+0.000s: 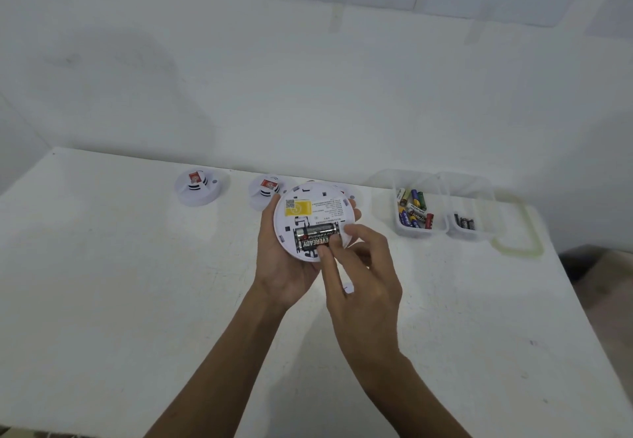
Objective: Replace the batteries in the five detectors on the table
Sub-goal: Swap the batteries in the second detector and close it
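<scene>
Pinching the lower battery (313,243) between thumb and forefinger, the right hand (363,266) is at the open compartment on the back of the held detector (308,208); on my feed its other fingers are curled under. A second black battery (315,231) lies just above the first in the same compartment. The left hand (284,266) cups the detector from below, fingers wrapped round its rim, holding it above the table (137,266) with the label side up. A small white piece (347,287) lies on the table beneath the right hand, perhaps the compartment cover, though I cannot tell. Two more detectors (200,187) (265,191) stand at the back left. To the right, two clear tubs stand side by side: the left tub (411,232) holds mixed coloured batteries (412,211), the right tub (462,234) a few black ones (464,222), with a lid (513,249) just beside.
</scene>
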A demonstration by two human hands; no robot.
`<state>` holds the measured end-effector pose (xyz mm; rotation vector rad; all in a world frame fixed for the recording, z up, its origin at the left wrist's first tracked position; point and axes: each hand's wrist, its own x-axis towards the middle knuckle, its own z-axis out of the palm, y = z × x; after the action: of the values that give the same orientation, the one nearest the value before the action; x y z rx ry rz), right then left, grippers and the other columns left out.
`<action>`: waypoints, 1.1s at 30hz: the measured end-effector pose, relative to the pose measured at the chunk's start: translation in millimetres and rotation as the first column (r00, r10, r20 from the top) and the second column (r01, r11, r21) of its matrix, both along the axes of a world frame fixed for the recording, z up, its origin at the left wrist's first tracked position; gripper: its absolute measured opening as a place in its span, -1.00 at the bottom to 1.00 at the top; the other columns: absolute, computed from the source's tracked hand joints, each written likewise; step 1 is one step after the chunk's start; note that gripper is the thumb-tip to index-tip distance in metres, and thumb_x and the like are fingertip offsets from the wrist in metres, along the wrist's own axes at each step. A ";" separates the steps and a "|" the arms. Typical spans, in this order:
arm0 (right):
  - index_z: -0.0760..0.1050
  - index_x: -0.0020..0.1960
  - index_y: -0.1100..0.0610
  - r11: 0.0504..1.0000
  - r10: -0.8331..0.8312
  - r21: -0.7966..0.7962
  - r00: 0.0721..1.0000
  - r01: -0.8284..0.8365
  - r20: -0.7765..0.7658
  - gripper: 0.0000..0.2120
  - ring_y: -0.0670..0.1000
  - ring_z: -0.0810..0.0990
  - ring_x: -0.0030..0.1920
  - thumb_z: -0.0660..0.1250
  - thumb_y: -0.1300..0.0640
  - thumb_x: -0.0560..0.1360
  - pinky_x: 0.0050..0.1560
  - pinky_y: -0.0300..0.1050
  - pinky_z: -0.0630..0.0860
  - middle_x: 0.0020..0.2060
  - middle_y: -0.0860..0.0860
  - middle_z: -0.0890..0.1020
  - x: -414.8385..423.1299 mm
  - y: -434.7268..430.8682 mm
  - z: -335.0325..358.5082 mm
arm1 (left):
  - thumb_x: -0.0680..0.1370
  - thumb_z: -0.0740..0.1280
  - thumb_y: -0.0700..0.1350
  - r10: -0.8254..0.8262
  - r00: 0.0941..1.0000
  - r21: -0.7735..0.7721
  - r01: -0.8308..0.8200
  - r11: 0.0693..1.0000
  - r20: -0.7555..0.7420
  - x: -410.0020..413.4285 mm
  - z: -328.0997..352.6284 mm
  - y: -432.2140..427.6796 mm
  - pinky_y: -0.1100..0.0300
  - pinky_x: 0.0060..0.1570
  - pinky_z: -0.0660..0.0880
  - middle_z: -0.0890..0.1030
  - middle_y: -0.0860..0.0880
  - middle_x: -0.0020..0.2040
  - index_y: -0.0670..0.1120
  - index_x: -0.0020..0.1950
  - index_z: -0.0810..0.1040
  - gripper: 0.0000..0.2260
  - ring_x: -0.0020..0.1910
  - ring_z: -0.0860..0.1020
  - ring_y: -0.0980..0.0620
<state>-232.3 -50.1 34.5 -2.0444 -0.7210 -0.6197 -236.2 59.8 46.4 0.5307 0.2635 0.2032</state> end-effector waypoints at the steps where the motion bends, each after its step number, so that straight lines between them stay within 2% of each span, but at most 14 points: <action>1: 0.65 -0.01 0.26 1.000 0.013 -0.012 1.000 -0.013 0.010 -0.75 0.01 0.65 -0.14 0.42 0.13 0.39 -0.14 -0.20 0.62 0.02 0.17 0.64 1.2 -1.9 2.6 | 0.62 -0.13 0.16 -0.001 1.000 0.016 0.001 1.000 0.005 -0.2 2.2 0.4 0.11 -0.14 0.63 0.70 -0.07 -0.04 0.01 -0.12 0.73 -0.37 -0.08 0.68 -0.04; 4: 0.66 -0.01 0.23 0.997 0.033 -0.072 0.997 -0.028 0.070 -0.77 0.01 0.60 -0.09 0.36 0.09 0.46 -0.15 -0.23 0.59 0.01 0.13 0.64 8.5 -9.1 7.3 | 0.64 -0.17 0.10 0.012 1.000 0.050 -0.013 0.999 0.021 -0.6 5.8 0.8 0.15 -0.10 0.62 0.71 -0.01 -0.09 0.06 -0.17 0.73 -0.34 -0.09 0.68 0.02; 7: 0.66 0.00 0.21 0.990 0.048 -0.142 0.981 -0.021 0.186 -0.76 0.02 0.52 -0.02 0.32 0.07 0.51 -0.10 -0.22 0.53 -0.02 0.12 0.65 17.0 -11.5 8.8 | 0.65 -0.16 0.09 0.042 0.999 0.048 -0.043 0.998 0.030 -0.5 4.6 1.7 0.10 -0.04 0.60 0.71 -0.01 -0.08 0.07 -0.17 0.73 -0.36 -0.07 0.68 0.00; 10: 0.64 0.05 0.22 0.971 0.117 -0.232 0.951 -0.050 0.285 -0.73 0.05 0.47 0.05 0.25 0.08 0.55 -0.05 -0.12 0.55 0.00 0.12 0.65 20.8 -10.8 9.5 | 0.64 -0.15 0.11 0.033 0.999 0.057 -0.035 0.998 0.025 -0.6 1.7 2.2 0.03 0.04 0.57 0.70 -0.03 -0.03 0.07 -0.12 0.73 -0.37 -0.03 0.67 -0.03; 15: 0.61 0.14 0.21 0.927 0.219 -0.368 0.903 -0.074 0.370 -0.68 0.10 0.46 0.13 0.18 0.06 0.59 0.02 -0.02 0.58 0.07 0.15 0.65 16.4 -6.6 9.8 | 0.61 -0.04 0.18 0.035 0.999 0.063 -0.032 0.997 -0.038 -2.2 -1.4 -1.3 0.06 -0.17 0.62 0.69 -0.11 0.02 -0.03 0.07 0.64 -0.49 -0.05 0.67 -0.08; 19: 0.59 0.17 0.21 0.908 0.223 -0.415 0.902 -0.055 0.369 -0.67 0.14 0.56 0.11 0.17 0.05 0.60 0.05 -0.01 0.56 0.08 0.16 0.63 13.9 -5.4 1.0 | 0.60 -0.01 0.21 0.024 0.997 0.091 -0.017 0.996 -0.079 -3.4 -3.2 1.1 0.07 -0.14 0.61 0.64 -0.16 0.14 -0.05 0.22 0.55 -0.50 0.01 0.64 -0.11; 22: 0.58 0.19 0.20 0.898 0.232 -0.436 0.899 -0.052 0.371 -0.66 0.14 0.54 0.11 0.16 0.04 0.60 0.04 -0.01 0.56 0.09 0.16 0.63 14.8 -7.3 -5.6 | 0.61 -0.04 0.20 0.009 0.997 0.099 -0.001 0.995 -0.082 -5.3 -9.0 1.4 0.08 -0.20 0.62 0.69 -0.12 0.03 -0.03 0.12 0.59 -0.51 -0.07 0.68 -0.08; 25: 0.59 0.18 0.20 0.891 0.255 -0.447 0.899 -0.076 0.356 -0.68 0.14 0.51 0.11 0.20 0.06 0.59 0.02 0.00 0.56 0.09 0.17 0.62 14.8 -11.7 -9.2 | 0.61 -0.04 0.20 -0.017 0.996 0.091 0.026 0.996 -0.093 -7.5 -15.9 0.2 0.07 -0.21 0.61 0.67 -0.14 0.07 -0.03 0.18 0.56 -0.51 -0.05 0.67 -0.09; 28: 0.59 0.19 0.19 0.885 0.260 -0.456 0.914 -0.096 0.312 -0.68 0.14 0.51 0.13 0.20 0.06 0.58 0.04 0.00 0.57 0.11 0.17 0.61 14.9 -13.6 -11.1 | 0.60 -0.03 0.22 -0.037 0.995 0.084 0.045 0.995 -0.089 -7.2 -22.5 0.7 0.05 -0.16 0.61 0.63 -0.17 0.16 -0.04 0.25 0.54 -0.49 0.03 0.64 -0.12; 31: 0.56 0.23 0.17 0.870 0.294 -0.464 0.931 -0.167 0.215 -0.63 0.09 0.44 0.21 0.11 0.01 0.61 0.14 -0.04 0.52 0.17 0.14 0.59 15.3 -15.4 -10.2 | 0.60 -0.03 0.23 -0.073 0.996 0.045 0.075 0.996 -0.049 -5.6 -27.5 3.7 0.00 -0.08 0.60 0.59 -0.19 0.22 -0.04 0.24 0.56 -0.47 0.10 0.61 -0.16; 33: 0.51 0.29 0.18 0.881 0.342 -0.391 0.930 -0.266 0.138 -0.64 0.06 0.43 0.25 0.14 0.04 0.61 0.22 -0.11 0.45 0.22 0.13 0.55 15.3 -19.8 -9.9 | 0.59 -0.01 0.24 -0.108 0.994 0.019 0.108 0.994 0.001 -4.8 -30.8 8.1 -0.05 0.04 0.57 0.54 -0.22 0.27 -0.05 0.26 0.57 -0.46 0.18 0.56 -0.20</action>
<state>-217.0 -69.9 24.6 -2.1523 -1.3400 -0.5431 -241.0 68.0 15.7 0.5617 0.2308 0.1013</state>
